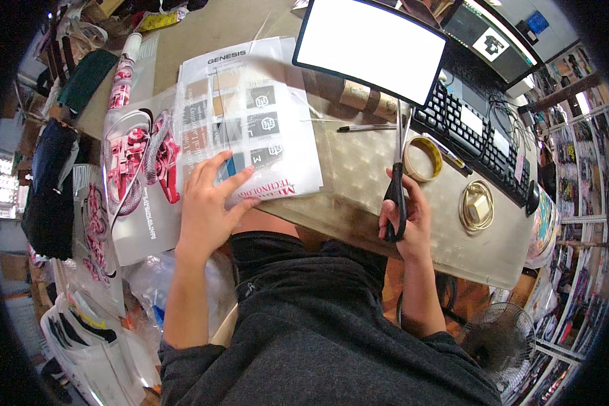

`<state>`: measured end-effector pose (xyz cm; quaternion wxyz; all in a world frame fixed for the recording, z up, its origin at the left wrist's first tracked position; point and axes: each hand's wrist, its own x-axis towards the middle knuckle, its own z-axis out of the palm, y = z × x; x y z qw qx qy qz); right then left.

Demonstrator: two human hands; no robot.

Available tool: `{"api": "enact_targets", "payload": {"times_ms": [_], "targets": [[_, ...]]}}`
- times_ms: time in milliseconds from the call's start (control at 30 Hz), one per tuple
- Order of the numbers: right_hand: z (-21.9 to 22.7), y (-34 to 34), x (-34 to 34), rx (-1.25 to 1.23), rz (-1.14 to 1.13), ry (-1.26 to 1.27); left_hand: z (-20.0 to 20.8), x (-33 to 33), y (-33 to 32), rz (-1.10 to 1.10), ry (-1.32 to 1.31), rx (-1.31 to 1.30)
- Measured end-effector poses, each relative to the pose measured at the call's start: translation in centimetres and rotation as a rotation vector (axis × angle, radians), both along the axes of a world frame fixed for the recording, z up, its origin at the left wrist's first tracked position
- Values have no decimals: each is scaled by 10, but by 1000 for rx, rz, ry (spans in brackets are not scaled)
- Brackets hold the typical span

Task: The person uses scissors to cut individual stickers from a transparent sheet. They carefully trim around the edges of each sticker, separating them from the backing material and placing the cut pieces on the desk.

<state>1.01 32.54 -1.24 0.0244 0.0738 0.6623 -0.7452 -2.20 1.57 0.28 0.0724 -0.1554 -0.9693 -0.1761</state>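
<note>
My left hand lies with its fingers spread on the near edge of a stack of printed sheets. Clear film with grey and tan printed patches covers part of the stack. In my right hand is a pair of black-handled scissors, their blades pointing away from me and slightly apart. Just right of the blades a roll of tape lies flat on the table. Left of the stack, a sheet printed with red and grey figures hangs over the table edge.
A bright tablet-like screen stands at the back, beside a black keyboard. A pen, a yellow marker and a coiled white cable with charger lie on the table. A fan stands low at right.
</note>
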Motion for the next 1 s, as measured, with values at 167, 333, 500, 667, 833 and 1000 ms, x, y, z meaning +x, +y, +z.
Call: {"api": "enact_targets", "payload": {"times_ms": [167,333,500,667,833,1000], "targets": [[-1,5,0,-14,21,10,12,-20,-13,39,-137,440],[-3,10,0,-83,38,35,56,-56,-47,137,-365,990],[-3,13,0,-100,28,55,122,-66,-51,85,8,1137],[-2,8,1,-121,-10,54,126,-5,-33,169,579,858],[-3,10,1,-77,20,19,26,17,32,74,391,1271],[2,-5,10,-22,48,-36,-26,12,64,347,67,1683]]}}
